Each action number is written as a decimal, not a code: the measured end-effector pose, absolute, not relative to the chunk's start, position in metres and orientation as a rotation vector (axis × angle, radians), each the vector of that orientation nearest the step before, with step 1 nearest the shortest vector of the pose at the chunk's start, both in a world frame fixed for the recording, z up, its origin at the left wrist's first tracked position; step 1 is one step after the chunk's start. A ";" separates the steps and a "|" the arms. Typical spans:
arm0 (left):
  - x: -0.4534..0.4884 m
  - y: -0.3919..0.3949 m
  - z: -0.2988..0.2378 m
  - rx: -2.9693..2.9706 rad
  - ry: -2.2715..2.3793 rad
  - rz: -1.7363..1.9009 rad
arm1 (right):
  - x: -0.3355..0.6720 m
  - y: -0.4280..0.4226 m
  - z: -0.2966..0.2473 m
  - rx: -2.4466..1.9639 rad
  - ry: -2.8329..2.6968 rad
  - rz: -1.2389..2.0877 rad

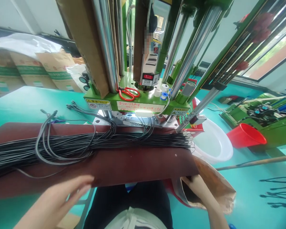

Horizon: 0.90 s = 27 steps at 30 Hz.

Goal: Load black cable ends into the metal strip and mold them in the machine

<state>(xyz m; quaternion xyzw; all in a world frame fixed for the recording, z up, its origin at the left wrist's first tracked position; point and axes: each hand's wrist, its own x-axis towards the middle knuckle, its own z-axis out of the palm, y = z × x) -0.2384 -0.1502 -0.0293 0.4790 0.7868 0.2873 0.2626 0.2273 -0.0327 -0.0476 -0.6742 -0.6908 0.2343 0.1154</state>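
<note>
My left hand (70, 190) is over the near edge of the brown board (138, 165). Its fingers stretch out and the thumb stands apart, with nothing held. At the board's right corner, my right hand (197, 187) reaches into the mouth of a brown paper bag (218, 187); its fingertips are dark and blurred, so a grip cannot be made out. A long bundle of black cables (133, 140) lies along the board, with bare pale ends at the right. Several cables loop up from it, and some lead into the lit mould area (138, 119) of the green press (105, 103).
Red-handled scissors (128, 93) and white spools (157, 92) rest on the press. A white basin (214, 143) and red bucket (246, 136) stand to the right, near a pole (257, 163). Paper sacks (28, 70) stand at the back left. More cables (277, 195) lie at far right.
</note>
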 end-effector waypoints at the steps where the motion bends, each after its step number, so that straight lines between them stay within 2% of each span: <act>1: -0.237 -0.129 -0.012 1.440 2.103 0.757 | 0.225 -0.034 -0.037 -2.033 -2.118 0.682; 5: -0.237 -0.033 0.033 1.860 2.280 0.539 | 0.203 -0.041 0.020 -1.975 -2.399 0.950; 8: -0.240 0.019 0.035 1.895 2.303 0.245 | 0.186 -0.044 0.057 -1.710 -2.415 1.139; 11: -0.243 0.044 0.028 1.901 2.214 0.093 | 0.177 -0.037 0.072 -1.583 -2.449 1.154; 16: -0.248 0.047 0.032 2.000 2.156 0.032 | 0.161 0.007 0.060 -1.443 -2.530 0.853; 19: -0.253 0.040 0.038 1.911 2.085 0.040 | 0.140 0.048 0.043 -1.357 -2.481 0.470; 22: -0.257 0.035 0.041 1.772 1.989 0.103 | 0.116 0.090 0.026 -1.487 -2.526 0.079; 27: -0.263 0.029 0.050 1.619 1.930 0.231 | 0.096 0.124 0.010 -1.574 -2.571 -0.038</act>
